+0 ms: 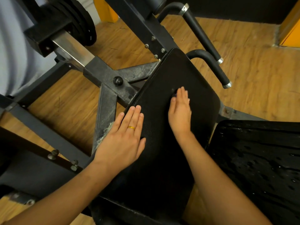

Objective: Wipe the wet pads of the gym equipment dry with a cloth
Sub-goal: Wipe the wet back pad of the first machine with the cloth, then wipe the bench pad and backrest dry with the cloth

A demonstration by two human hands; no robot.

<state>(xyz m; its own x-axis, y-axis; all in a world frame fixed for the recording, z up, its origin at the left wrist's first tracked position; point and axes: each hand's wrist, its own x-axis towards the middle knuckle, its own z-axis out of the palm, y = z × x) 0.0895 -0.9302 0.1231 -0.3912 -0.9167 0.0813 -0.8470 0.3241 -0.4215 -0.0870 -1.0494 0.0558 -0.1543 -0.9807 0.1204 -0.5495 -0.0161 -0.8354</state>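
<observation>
A long black pad (164, 75) of the gym machine runs from the bottom centre up to the middle of the head view. My left hand (125, 137) lies flat on its left edge, fingers straight, with a gold ring on one finger. My right hand (180, 111) presses flat on the pad's middle, fingers together and pointing away from me. A small dark bit shows at its fingertips; I cannot tell whether it is a cloth. A second black pad (259, 159) at the right carries many water drops.
The machine's worn black steel frame (107, 101) spreads to the left, with a round knob (118, 80) and weight plates (78, 20) at the top left. Two black handles (211, 65) stick out behind the pad. Wooden floor (253, 65) surrounds it; orange walls stand at the back.
</observation>
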